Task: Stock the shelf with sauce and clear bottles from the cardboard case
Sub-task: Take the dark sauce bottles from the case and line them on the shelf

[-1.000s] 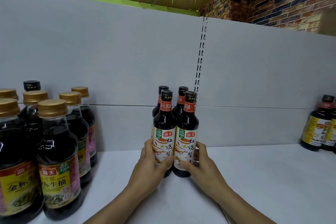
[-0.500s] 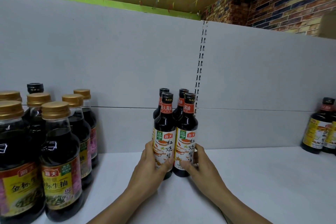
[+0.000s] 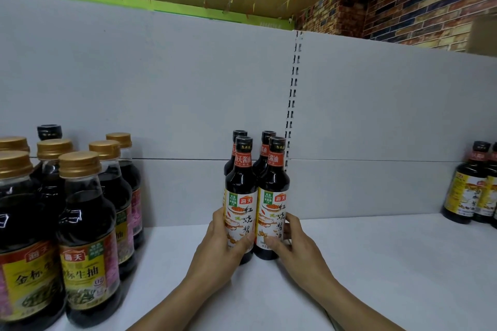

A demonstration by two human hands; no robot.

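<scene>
Two dark sauce bottles with black caps and white-and-orange labels stand side by side on the white shelf. My left hand grips the left sauce bottle around its lower label. My right hand grips the right sauce bottle the same way. Two more matching bottles stand directly behind them, mostly hidden. The cardboard case is out of view.
Several larger gold-capped soy sauce bottles crowd the shelf's left side. Dark bottles with yellow labels stand at the far right. The grey back panel carries a slotted upright behind the held pair.
Both hands and the two front bottles stay where they were on the shelf; only the camera view shifted slightly.
</scene>
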